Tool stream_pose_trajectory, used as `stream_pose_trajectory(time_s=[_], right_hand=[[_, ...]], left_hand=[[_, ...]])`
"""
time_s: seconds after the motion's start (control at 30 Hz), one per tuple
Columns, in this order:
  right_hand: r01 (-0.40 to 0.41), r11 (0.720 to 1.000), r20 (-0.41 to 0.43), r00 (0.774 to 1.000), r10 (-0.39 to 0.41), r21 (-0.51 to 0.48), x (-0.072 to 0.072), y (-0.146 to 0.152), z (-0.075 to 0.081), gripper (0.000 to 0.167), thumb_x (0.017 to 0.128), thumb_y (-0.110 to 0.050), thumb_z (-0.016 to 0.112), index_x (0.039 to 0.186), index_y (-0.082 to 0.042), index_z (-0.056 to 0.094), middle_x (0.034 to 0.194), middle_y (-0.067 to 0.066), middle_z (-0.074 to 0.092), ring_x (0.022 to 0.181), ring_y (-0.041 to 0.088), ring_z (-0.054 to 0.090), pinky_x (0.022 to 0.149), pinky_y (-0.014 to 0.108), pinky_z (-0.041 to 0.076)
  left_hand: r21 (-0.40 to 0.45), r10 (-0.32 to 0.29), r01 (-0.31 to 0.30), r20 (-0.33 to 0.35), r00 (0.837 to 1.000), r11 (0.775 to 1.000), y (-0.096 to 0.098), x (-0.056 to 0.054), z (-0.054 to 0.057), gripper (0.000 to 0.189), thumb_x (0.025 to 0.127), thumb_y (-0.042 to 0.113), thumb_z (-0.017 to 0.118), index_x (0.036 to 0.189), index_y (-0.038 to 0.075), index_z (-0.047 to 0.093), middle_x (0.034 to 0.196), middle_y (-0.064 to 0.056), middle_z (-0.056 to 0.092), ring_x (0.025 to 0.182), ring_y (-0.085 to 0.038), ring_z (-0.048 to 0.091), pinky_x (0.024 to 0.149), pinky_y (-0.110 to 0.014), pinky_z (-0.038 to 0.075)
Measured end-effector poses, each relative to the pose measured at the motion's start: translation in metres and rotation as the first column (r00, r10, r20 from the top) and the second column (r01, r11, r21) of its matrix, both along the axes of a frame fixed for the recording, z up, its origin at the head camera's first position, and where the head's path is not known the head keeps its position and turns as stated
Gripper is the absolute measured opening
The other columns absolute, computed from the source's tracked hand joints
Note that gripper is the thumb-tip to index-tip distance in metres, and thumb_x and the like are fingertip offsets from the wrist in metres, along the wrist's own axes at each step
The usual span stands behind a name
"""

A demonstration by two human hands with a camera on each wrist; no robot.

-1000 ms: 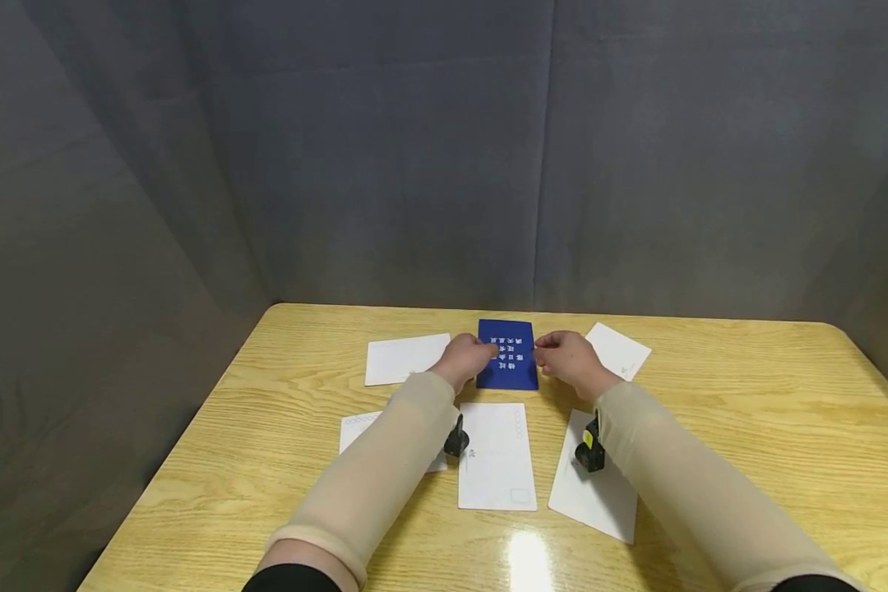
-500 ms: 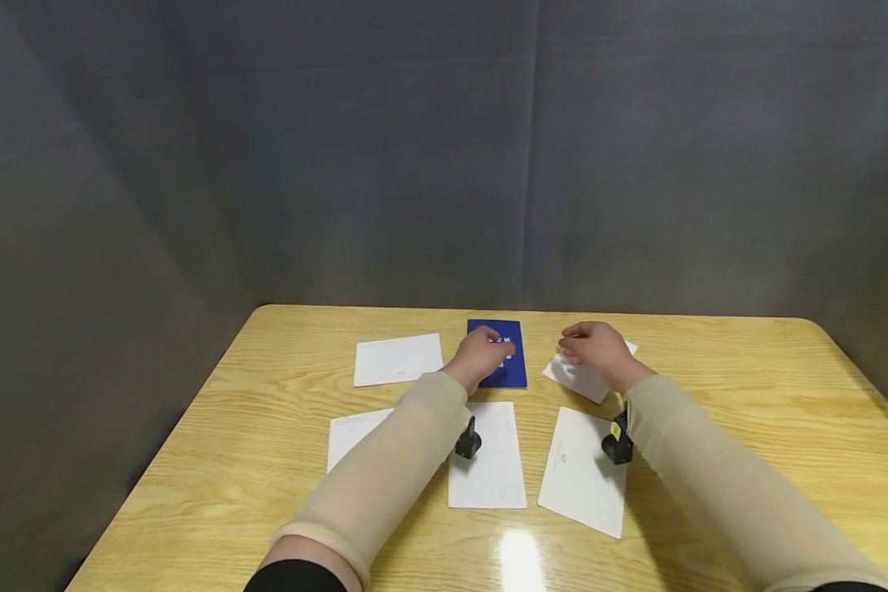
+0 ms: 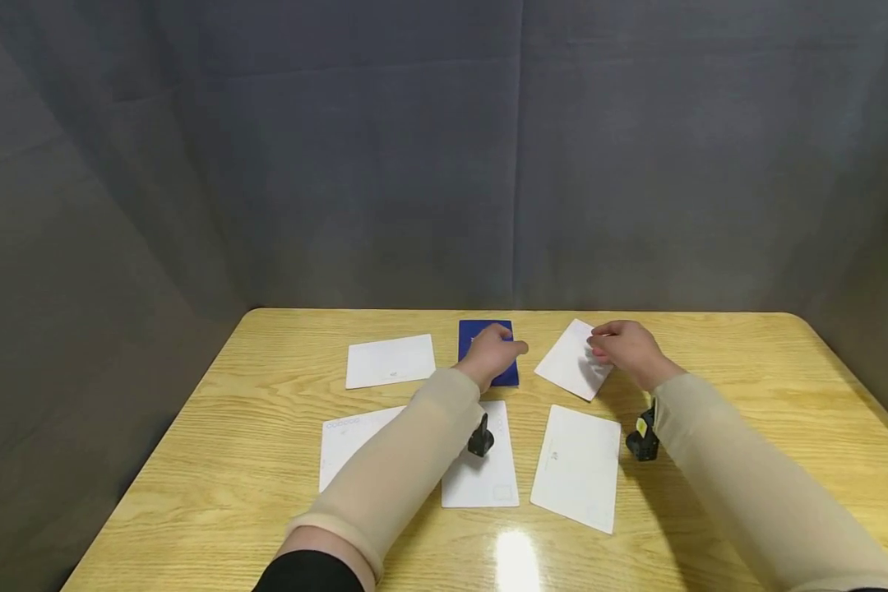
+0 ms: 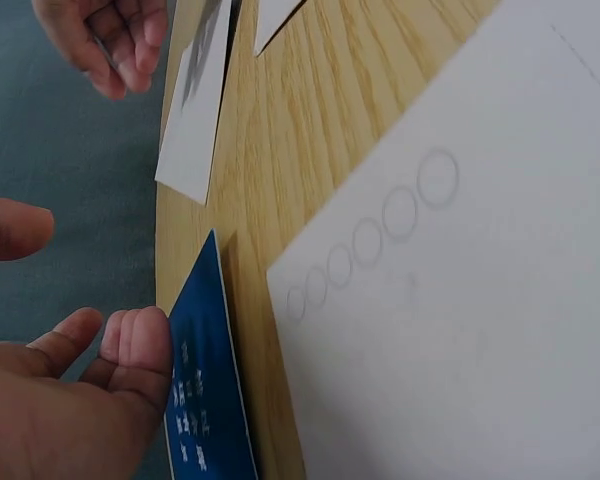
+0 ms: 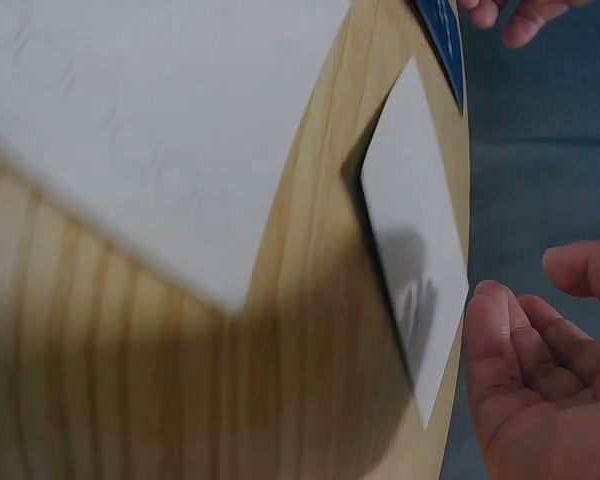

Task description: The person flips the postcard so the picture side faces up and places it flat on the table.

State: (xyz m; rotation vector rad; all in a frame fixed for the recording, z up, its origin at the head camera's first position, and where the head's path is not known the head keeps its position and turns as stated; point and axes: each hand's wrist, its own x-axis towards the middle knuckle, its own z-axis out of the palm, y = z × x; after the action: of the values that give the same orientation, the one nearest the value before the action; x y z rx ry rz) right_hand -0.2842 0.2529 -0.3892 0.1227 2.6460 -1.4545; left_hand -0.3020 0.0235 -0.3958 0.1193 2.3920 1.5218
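Note:
My left hand (image 3: 491, 353) hovers over a blue postcard (image 3: 508, 378) with white printed characters, thumb and fingers apart and holding nothing. In the left wrist view the blue postcard (image 4: 205, 390) lies just beside those fingers. My right hand (image 3: 631, 349) is above the right part of a tilted white postcard (image 3: 568, 362), covering one corner. Its fingers are loosely bent, the thumb apart, with nothing between them. The right wrist view shows this white postcard (image 5: 410, 210) flat on the wood, the hand's shadow falling across it.
Other white postcards lie face down: one at back left (image 3: 388, 362), one at front left (image 3: 348, 444) partly under the left sleeve, one in the middle (image 3: 488, 485), one at front right (image 3: 577, 469). Behind the wooden table (image 3: 229, 493) hangs a grey curtain (image 3: 385, 181).
Both hands have left the edges of the blue postcard. The right hand has moved right, over the tilted white postcard; the left has shifted slightly right, over the blue one.

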Motion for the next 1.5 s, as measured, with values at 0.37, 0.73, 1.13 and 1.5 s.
stream_pose_trajectory(time_s=[0.37, 0.73, 1.13, 1.5], right_hand=[[0.085, 0.996, 0.063, 0.995, -0.084, -0.010, 0.004, 0.024, -0.002, 0.045, 0.104, -0.011, 0.055, 0.133, 0.022, 0.050, 0.104, 0.017, 0.067, 0.078, 0.007, 0.061, 0.072, 0.022, 0.055], [0.135, 0.977, 0.202, 0.974, -0.100, -0.164, 0.005, 0.022, -0.003, 0.030, 0.103, -0.007, 0.057, 0.122, 0.016, 0.055, 0.094, 0.004, 0.063, 0.079, 0.007, 0.061, 0.082, 0.025, 0.059], [0.149, 0.960, 0.234, 0.968, -0.093, -0.236, 0.008, 0.011, 0.001, 0.022, 0.102, -0.005, 0.057, 0.116, 0.012, 0.058, 0.093, 0.005, 0.062, 0.078, 0.009, 0.062, 0.082, 0.026, 0.058], [0.190, 0.897, 0.273, 0.958, -0.082, -0.398, 0.012, 0.005, 0.000, 0.025, 0.104, -0.006, 0.054, 0.123, 0.011, 0.054, 0.091, 0.005, 0.067, 0.081, 0.010, 0.067, 0.084, 0.026, 0.058]], left_hand=[[0.039, -0.030, 0.030, -0.006, 1.000, 0.999, 0.015, -0.001, -0.005, 0.054, 0.102, 0.018, 0.060, 0.149, -0.004, 0.046, 0.155, -0.019, 0.044, 0.140, -0.036, 0.045, 0.112, -0.048, 0.041], [0.013, -0.001, 0.001, -0.018, 1.000, 1.000, 0.021, -0.005, -0.011, 0.031, 0.097, 0.012, 0.061, 0.078, 0.006, 0.038, 0.089, -0.006, 0.039, 0.074, -0.018, 0.034, 0.065, -0.032, 0.034], [0.016, 0.004, -0.004, -0.006, 1.000, 1.000, 0.033, 0.007, -0.006, 0.056, 0.099, 0.017, 0.061, 0.145, -0.012, 0.047, 0.149, -0.023, 0.049, 0.135, -0.036, 0.048, 0.113, -0.047, 0.040], [0.127, 0.015, -0.030, 0.119, 0.993, 0.991, 0.036, 0.004, 0.003, 0.053, 0.099, 0.022, 0.060, 0.142, -0.008, 0.049, 0.148, -0.017, 0.050, 0.135, -0.034, 0.047, 0.113, -0.054, 0.039]])
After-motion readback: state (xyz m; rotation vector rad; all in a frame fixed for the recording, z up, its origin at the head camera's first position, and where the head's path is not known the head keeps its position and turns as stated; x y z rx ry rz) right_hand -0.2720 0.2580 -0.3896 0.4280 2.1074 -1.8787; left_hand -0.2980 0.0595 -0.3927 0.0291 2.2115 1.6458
